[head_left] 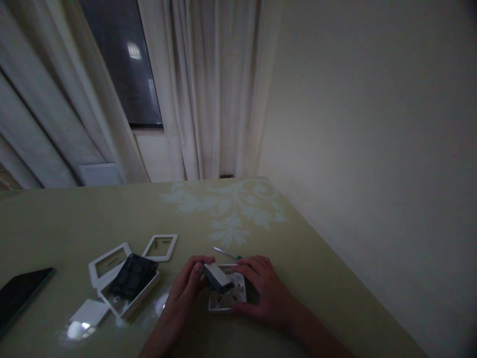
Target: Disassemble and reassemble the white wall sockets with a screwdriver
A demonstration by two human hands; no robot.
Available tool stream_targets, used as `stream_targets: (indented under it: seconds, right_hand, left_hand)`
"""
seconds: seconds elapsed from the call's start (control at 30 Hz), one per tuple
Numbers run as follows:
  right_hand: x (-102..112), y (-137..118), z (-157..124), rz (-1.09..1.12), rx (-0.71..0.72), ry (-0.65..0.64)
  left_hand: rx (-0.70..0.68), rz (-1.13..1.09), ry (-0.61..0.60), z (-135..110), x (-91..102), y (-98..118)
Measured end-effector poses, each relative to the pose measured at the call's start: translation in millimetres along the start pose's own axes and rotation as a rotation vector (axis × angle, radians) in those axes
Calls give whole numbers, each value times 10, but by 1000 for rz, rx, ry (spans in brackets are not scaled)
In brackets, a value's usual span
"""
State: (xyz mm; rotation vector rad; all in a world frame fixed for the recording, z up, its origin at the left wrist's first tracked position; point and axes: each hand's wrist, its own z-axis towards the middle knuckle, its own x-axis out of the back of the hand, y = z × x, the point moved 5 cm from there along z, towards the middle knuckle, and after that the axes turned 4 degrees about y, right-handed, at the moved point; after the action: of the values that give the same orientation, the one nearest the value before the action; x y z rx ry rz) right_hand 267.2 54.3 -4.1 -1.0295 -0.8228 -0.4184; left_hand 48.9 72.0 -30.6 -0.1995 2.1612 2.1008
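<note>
My left hand (191,279) is closed on a wall switch module (216,278), dark on its side and pale on its face. It holds the module tilted above a white mounting box (227,301). The box lies on the table with its hollow side up, and holes show in its floor. My right hand (259,286) grips the box at its right side, fingers over the far edge and thumb at the near corner. Just beyond the box lies a screwdriver (223,252); its green handle is partly hidden by my right hand.
To the left, a second white box (139,298) has a black module (134,276) resting tilted in it. Around it lie two white frames (161,258) (93,271) with small screws inside their outlines, and a white plate (90,312). A dark flat device (26,293) is at far left. A wall (372,174) borders the table's right.
</note>
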Motion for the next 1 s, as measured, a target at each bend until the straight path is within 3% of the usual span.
stream_targets:
  seconds: [0.23,0.43,0.6,0.73,0.83,1.0]
  right_hand:
    - [-13,6,9,-8,-19,-13]
    - [-71,9,-2,-58,5,0]
    - [-33,-41,-34,-26,127,139]
    - [-15,-91,-75,-18,257,184]
    - [26,-104,-104,-16,277,238]
    - [107,-94,-151,49,236,325]
  left_hand:
    - [-93,91,0,28,105,-69]
    - [-137,103,-35,-10,87,-66]
    - [-281,164,12,-87,18,59]
    - [-353,180,-30,-161,-67,192]
    - [-316,111,-87,-176,-74,236]
    - [-188,-50,-186,-151,-64,119]
